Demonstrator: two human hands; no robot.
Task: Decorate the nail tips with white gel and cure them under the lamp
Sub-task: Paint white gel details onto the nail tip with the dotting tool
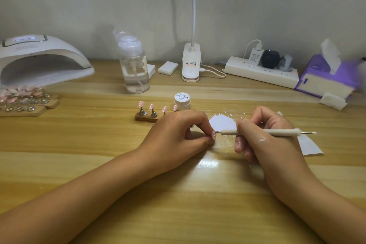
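Head view. Wooden table (99,144), both forearms resting on it.

Left hand (178,130): fingers curled, thumb and forefinger pinching one pale pink nail tip (213,135) just above the tabletop, centre of the frame.

Right hand (263,134): gripping a white dotting pen (259,132) like a pencil. The pen lies nearly level and its fine point meets the held nail tip. There is a white smear on the back of this hand.

Behind the hands: a white paper sheet (222,123) with white spatter, and a jar of white gel (182,101), lid on. Beside the jar, a small wooden stand (145,118) carries more pink tips upright.

Far left: curing lamp (39,59), with further stands (25,103) of tips in front of its mouth.

Back edge: pump bottle (134,69), clip lamp (190,63), power strip (261,73), tissue box (326,77).
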